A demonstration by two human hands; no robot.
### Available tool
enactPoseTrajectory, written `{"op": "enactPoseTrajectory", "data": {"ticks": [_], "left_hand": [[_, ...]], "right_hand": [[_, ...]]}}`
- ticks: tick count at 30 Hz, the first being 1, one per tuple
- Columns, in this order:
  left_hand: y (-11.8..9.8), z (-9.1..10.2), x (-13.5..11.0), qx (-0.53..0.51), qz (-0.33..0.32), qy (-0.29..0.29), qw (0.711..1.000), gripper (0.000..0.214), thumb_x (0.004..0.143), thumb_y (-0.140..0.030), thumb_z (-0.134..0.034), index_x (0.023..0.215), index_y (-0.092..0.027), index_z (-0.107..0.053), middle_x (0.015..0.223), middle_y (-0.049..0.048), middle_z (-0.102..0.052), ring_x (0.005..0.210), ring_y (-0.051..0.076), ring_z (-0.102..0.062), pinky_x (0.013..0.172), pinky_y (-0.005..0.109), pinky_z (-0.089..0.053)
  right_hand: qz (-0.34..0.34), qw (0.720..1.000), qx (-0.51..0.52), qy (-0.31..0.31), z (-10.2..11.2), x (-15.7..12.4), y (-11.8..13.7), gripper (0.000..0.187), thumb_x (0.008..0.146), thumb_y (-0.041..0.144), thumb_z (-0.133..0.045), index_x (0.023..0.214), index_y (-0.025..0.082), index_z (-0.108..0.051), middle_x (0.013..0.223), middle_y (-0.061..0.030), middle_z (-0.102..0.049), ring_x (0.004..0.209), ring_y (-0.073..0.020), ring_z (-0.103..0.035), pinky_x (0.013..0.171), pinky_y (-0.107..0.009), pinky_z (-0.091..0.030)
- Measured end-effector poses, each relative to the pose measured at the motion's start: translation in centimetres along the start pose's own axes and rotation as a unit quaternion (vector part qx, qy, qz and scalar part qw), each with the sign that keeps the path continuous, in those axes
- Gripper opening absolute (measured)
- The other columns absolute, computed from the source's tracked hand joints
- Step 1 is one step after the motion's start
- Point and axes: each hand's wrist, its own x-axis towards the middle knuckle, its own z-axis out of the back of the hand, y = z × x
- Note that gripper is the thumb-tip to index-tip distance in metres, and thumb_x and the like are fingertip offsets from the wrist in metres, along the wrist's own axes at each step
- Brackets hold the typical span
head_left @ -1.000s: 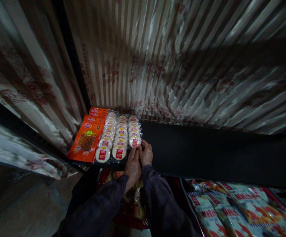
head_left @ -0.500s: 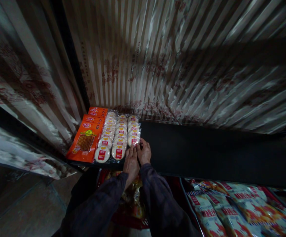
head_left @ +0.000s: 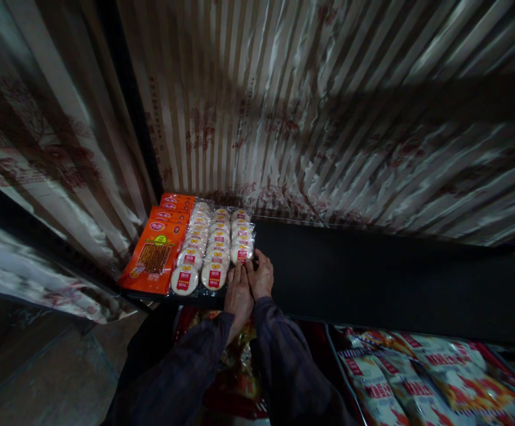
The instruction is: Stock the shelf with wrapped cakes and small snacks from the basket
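The front clear packet of round white cakes (head_left: pixel 242 252), marked with a red and yellow label, lies at the near end of the rightmost row on the shelf. My left hand (head_left: pixel 239 299) and my right hand (head_left: pixel 261 276) are side by side at its near edge. Their fingers are closed together on this packet, and some fingertips are hidden. Just left are a middle row (head_left: pixel 215 276) and a left row (head_left: pixel 185 280) of the same packets, overlapping one behind another.
Orange snack packets (head_left: pixel 153 255) overlap at the left end of the black shelf (head_left: pixel 373 278). A striped, printed covering (head_left: pixel 257 118) hangs behind it. Below the shelf are a red basket (head_left: pixel 235 408) with yellowish packets and, at right, a crate of white-and-red bags (head_left: pixel 375 384).
Both hands stay at the front packet of the rightmost row, with barely any shift. The whole view has moved very slightly.
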Motion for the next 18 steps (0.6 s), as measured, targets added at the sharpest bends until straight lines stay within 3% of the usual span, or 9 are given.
{"op": "enactPoseTrajectory", "data": {"ticks": [5, 10, 14, 18], "left_hand": [[0.9, -0.8, -0.2, 0.005, -0.038, -0.006, 0.999, 0.064, 0.087, -0.004, -0.033, 0.151, -0.006, -0.039, 0.153, 0.0215, -0.045, 0.142, 0.030, -0.043, 0.114, 0.051, -0.044], [1.3, -1.6, -0.8, 0.007, -0.056, -0.042, 0.998, 0.064, 0.088, -0.004, -0.031, 0.151, -0.009, -0.037, 0.152, 0.0187, -0.046, 0.137, 0.027, -0.049, 0.108, 0.048, -0.051], [1.0, 0.6, -1.6, 0.044, -0.125, -0.056, 0.990, 0.055, 0.090, -0.009, -0.039, 0.144, -0.010, -0.050, 0.152, 0.0161, -0.047, 0.140, 0.027, -0.046, 0.112, 0.046, -0.046], [0.9, 4.1, -0.3, 0.099, -0.159, -0.045, 0.981, 0.056, 0.093, -0.033, -0.050, 0.145, -0.015, -0.050, 0.161, 0.0109, -0.035, 0.151, 0.035, -0.026, 0.120, 0.058, -0.031]], "right_hand": [[-0.002, 1.000, 0.006, 0.011, -0.2, 0.3, 0.0, 0.055, 0.082, 0.040, -0.052, 0.127, 0.009, -0.062, 0.122, -0.0194, -0.068, 0.108, -0.0282, -0.060, 0.100, -0.046, -0.045], [-0.024, 0.999, 0.033, 0.018, 0.2, 0.4, 0.3, 0.063, 0.081, 0.051, -0.049, 0.125, 0.008, -0.064, 0.117, -0.0196, -0.069, 0.105, -0.0286, -0.061, 0.099, -0.046, -0.046], [-0.062, 0.994, 0.090, 0.003, 1.2, 1.2, 1.2, 0.080, 0.083, 0.063, -0.037, 0.132, 0.003, -0.058, 0.134, -0.0235, -0.061, 0.125, -0.0317, -0.054, 0.111, -0.048, -0.038], [-0.127, 0.981, 0.146, 0.026, 1.5, 3.3, 2.2, 0.090, 0.086, 0.070, -0.024, 0.145, 0.005, -0.046, 0.152, -0.0204, -0.047, 0.143, -0.0295, -0.040, 0.121, -0.044, -0.026]]}}
